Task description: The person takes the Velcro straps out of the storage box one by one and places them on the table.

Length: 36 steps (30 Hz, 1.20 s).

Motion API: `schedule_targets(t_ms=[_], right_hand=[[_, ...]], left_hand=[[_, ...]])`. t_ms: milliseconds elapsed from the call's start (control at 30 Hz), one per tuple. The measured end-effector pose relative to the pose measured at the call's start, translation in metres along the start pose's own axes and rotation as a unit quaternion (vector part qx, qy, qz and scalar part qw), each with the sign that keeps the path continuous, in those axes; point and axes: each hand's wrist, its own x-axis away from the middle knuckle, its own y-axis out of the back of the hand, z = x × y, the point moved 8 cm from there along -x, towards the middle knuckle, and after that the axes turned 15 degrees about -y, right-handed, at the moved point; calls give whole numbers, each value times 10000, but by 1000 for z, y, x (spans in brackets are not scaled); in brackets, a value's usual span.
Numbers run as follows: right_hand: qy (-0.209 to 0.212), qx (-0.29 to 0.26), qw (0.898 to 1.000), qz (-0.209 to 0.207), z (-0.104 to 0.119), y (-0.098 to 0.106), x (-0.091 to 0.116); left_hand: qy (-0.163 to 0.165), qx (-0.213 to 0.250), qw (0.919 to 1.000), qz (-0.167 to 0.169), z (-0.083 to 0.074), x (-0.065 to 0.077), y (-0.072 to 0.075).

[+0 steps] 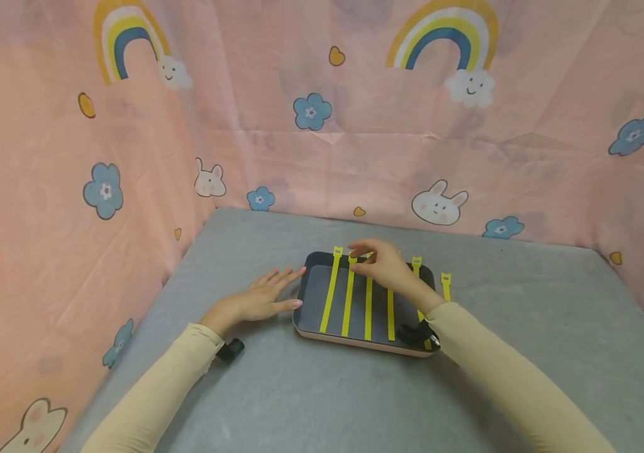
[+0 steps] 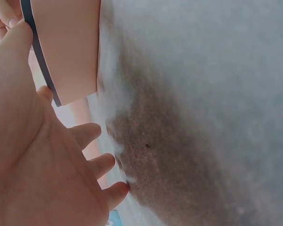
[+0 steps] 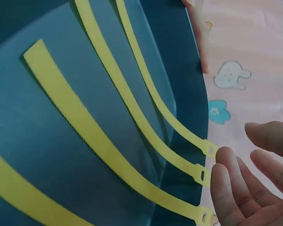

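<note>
The left hand (image 1: 264, 297) and right hand (image 1: 384, 264) are grasping nothing. Careless touching could be skewing the yellow straps (image 1: 368, 308).

yellow straps (image 1: 368, 308) partly hidden, sleeves (image 1: 149, 390) cut off

Yellow straps (image 3: 87, 129) cross a dark tray (image 3: 188, 103), slotted ends (image 3: 197, 172) over its rim (image 3: 204, 108) near the fingers (image 3: 226, 197).

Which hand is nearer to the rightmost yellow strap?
Right. The right hand is over the tray, left of that strap; the left hand is at the tray's left end.
</note>
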Motion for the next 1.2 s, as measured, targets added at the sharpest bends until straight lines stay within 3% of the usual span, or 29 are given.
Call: schedule_targets(t_ms=[267, 667, 1200], right_hand=[[-5, -41, 9993, 364, -2, -14, -3], [-183, 204, 9988, 403, -5, -23, -9], [-92, 21, 9985, 547, -3, -33, -8]], left_hand=[[24, 4, 10000, 12, 1, 0, -1], [70, 57, 10000, -23, 3, -2, 0], [71, 11, 10000, 4, 3, -1, -1]])
